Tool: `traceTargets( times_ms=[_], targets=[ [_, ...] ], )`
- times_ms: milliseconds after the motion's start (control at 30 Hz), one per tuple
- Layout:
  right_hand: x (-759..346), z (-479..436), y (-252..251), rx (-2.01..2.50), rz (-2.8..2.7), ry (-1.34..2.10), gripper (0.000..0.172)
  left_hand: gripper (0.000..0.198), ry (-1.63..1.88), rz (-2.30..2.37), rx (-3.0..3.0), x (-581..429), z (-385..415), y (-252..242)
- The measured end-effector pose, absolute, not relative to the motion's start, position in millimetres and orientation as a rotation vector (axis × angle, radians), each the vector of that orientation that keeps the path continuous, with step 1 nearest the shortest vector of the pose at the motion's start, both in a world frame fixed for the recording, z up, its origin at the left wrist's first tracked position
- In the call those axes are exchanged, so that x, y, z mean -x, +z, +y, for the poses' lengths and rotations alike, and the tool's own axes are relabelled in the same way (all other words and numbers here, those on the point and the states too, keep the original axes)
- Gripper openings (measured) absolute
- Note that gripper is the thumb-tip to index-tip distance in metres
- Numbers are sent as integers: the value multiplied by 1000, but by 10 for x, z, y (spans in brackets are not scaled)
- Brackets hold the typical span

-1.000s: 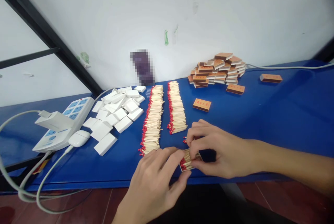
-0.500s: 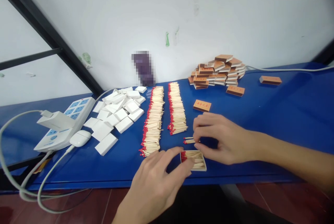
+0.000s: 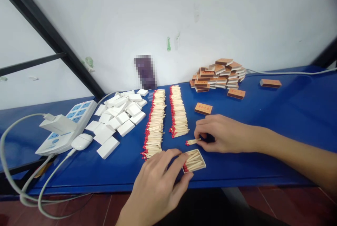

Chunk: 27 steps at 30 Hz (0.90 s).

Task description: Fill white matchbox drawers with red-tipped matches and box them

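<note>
My left hand (image 3: 163, 178) grips the left end of a white matchbox tray (image 3: 203, 159), its fingers at the near and far edges. Red-tipped matches (image 3: 195, 160) fill the tray, heads toward the left. Just behind it, my right hand (image 3: 216, 133) pinches a small bunch of matches (image 3: 192, 142) by their plain ends, the red heads pointing left. Two long rows of matches, a left row (image 3: 155, 124) and a right row (image 3: 178, 111), lie beyond my hands. An orange matchbox sleeve (image 3: 203, 108) rests flat behind my right hand.
White trays (image 3: 114, 113) are heaped on the left of the blue table (image 3: 263, 120). Farther left lies a power strip (image 3: 79, 117) with a white charger (image 3: 58, 124) and cables. Orange matchboxes (image 3: 218, 75) are piled against the wall; two more (image 3: 236, 94) lie to the right.
My right fingers have closed on the loose matches and gathered them into a tight bunch. The tray has turned slightly, and my left fingers have shifted from over its matches to its end.
</note>
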State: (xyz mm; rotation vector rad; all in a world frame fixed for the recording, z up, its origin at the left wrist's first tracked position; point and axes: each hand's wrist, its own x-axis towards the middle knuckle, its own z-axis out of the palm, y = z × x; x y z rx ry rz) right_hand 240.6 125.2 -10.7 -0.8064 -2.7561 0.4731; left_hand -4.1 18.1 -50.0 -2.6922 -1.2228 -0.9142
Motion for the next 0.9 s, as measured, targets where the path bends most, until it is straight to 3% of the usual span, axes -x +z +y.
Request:
traceTargets(
  times_ms=[733,900],
  targets=[
    [-2421,1290,-98,856,-2792,434,8,20,-950,-1176,2758,25,193,-454],
    [-2476,1288,-61,972,-2788,642,18,22,-938,-1189,2771,34,187,-448]
  ],
)
